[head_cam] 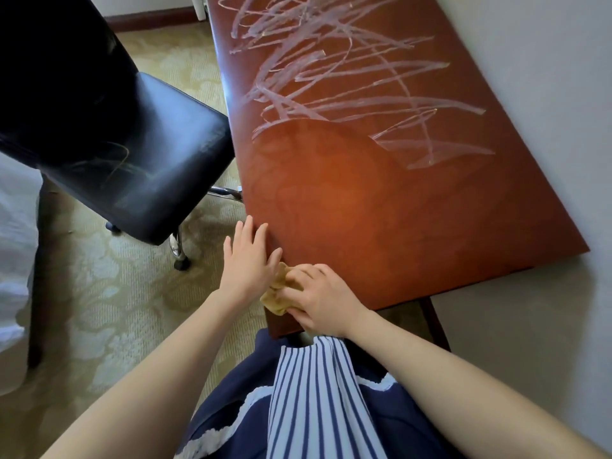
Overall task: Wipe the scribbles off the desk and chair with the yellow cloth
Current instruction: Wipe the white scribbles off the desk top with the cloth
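Observation:
A reddish-brown wooden desk [381,210] runs from the near centre to the far right. Pale scribbles [331,71] cover its far half, while the near half is bare. My right hand [323,298] grips the crumpled yellow cloth [280,291] at the desk's near left corner. With fingers straight, my left hand [248,260] rests at the desk's left edge beside the cloth. To the left stands a black padded chair [139,150] with faint scribbles [119,160] on its seat.
A pale wall [546,94] borders the desk's right side. Patterned beige carpet [109,293] covers the floor under the chair's chrome wheeled base [178,246]. White bedding [15,260] lies at the left edge. A dark wooden desk leg [437,323] stands at the near right.

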The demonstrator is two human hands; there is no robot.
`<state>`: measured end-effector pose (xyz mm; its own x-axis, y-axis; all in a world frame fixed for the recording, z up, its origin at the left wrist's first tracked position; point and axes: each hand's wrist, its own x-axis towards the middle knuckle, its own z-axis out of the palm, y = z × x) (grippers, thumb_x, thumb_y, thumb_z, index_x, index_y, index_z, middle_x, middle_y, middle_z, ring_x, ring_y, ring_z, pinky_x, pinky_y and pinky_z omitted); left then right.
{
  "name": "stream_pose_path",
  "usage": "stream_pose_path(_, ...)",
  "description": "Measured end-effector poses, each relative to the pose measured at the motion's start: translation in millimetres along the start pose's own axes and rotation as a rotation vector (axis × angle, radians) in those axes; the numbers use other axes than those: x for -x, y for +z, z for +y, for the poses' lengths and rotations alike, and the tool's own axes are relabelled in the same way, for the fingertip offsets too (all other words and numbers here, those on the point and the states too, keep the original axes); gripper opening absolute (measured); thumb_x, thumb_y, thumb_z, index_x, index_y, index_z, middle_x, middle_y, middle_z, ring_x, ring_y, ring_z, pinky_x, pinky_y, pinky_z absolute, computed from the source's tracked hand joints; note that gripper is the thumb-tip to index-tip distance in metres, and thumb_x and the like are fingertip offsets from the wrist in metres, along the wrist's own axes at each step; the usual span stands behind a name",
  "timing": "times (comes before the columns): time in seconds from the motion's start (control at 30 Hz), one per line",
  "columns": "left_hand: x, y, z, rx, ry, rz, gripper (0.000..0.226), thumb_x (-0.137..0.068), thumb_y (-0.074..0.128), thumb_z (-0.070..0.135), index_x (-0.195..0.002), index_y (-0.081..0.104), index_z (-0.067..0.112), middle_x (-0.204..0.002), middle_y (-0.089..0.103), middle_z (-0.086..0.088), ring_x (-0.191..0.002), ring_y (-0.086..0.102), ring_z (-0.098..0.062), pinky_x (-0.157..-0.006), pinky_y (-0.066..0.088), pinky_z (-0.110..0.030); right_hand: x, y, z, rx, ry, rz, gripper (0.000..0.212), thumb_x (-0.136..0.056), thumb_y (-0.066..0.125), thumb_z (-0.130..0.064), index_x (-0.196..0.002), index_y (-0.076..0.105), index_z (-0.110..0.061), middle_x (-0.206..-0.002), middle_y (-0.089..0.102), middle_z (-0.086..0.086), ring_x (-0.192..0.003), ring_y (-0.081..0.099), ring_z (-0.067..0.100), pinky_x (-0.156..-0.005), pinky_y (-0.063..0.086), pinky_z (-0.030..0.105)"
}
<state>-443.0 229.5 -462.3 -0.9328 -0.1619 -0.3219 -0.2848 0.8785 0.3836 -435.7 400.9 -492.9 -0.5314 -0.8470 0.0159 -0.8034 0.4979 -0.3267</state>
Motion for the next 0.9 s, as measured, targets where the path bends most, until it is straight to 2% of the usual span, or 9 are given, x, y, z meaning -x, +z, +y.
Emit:
stream_pose_path(0.13, -23, 8, 36, -0.047, -0.002, -0.032, 0.059, -0.099, 0.04, 0.038, -0.149, 0.02, 0.015, -0.16, 0.0, -0.01, -0.147, -0.006, -0.025, -0.117, -0.001, -0.043, 15, -11, 39, 0.013, 0.063, 0.112, 0.022, -0.083, 0.051, -0.034, -0.098, 0.064, -0.023, -0.105, 0.059, 0.001, -0.102, 0.053, 0.022, -0.079, 0.045, 0.037)
stream_pose_path(0.3, -59, 16, 84, -0.101, 0.006, -0.074, 0.064, -0.097, 0.045, 0.041, -0.15, 0.019, 0.016, -0.16, -0.005, -0.01, -0.147, -0.007, -0.026, -0.117, 0.0, -0.043, 50, -36, 116, 0.127, 0.225, 0.228, 0.026, -0.082, 0.051, -0.037, -0.099, 0.067, -0.025, -0.102, 0.061, 0.001, -0.095, 0.054, 0.022, -0.079, 0.04, 0.035)
stream_pose_path(0.47, -95, 19, 123, -0.138, 0.013, -0.124, 0.085, -0.089, 0.054, 0.052, -0.152, 0.008, 0.019, -0.159, -0.014, -0.009, -0.146, -0.011, -0.028, -0.116, 0.001, -0.049, 74, -70, 201, 0.182, 0.545, 0.299, 0.031, -0.084, 0.051, -0.038, -0.106, 0.069, -0.025, -0.102, 0.062, 0.002, -0.092, 0.058, 0.024, -0.082, 0.04, 0.039)
stream_pose_path(0.57, -110, 23, 137, -0.178, 0.025, -0.166, 0.104, -0.081, 0.058, 0.063, -0.152, -0.007, 0.023, -0.157, -0.023, -0.008, -0.145, -0.015, -0.032, -0.115, 0.002, -0.053, 85, -83, 238, 0.187, 0.723, 0.352, 0.027, -0.083, 0.069, -0.029, -0.109, 0.07, -0.021, -0.105, 0.064, 0.004, -0.096, 0.058, 0.026, -0.085, 0.041, 0.04)
stream_pose_path(0.63, -120, 25, 143, -0.179, 0.011, -0.194, 0.115, -0.074, 0.059, 0.07, -0.15, -0.015, 0.027, -0.155, -0.028, -0.007, -0.144, -0.019, -0.032, -0.114, 0.001, -0.055, 90, -91, 261, 0.181, 0.884, 0.397, 0.031, -0.081, 0.073, -0.023, -0.111, 0.07, -0.019, -0.105, 0.063, 0.007, -0.098, 0.058, 0.029, -0.086, 0.042, 0.042)
stream_pose_path(0.77, -131, 32, 140, -0.208, -0.029, -0.223, 0.125, -0.064, 0.055, 0.081, -0.146, -0.025, 0.029, -0.152, -0.034, -0.006, -0.141, -0.029, -0.029, -0.113, -0.006, -0.056, 94, -109, 305, 0.144, 1.2, 0.534, 0.029, -0.086, 0.066, -0.018, -0.115, 0.067, -0.018, -0.113, 0.058, 0.012, -0.103, 0.052, 0.034, -0.086, 0.041, 0.045)
stream_pose_path(0.9, -134, 37, 135, -0.187, -0.031, -0.264, 0.126, -0.062, 0.051, 0.085, -0.142, -0.031, 0.033, -0.148, -0.041, -0.002, -0.137, -0.036, -0.025, -0.111, -0.014, -0.054, 73, -118, 330, 0.046, 1.393, 0.648, 0.029, -0.091, 0.058, -0.015, -0.12, 0.064, -0.017, -0.124, 0.053, 0.012, -0.114, 0.043, 0.032, -0.095, 0.036, 0.038)
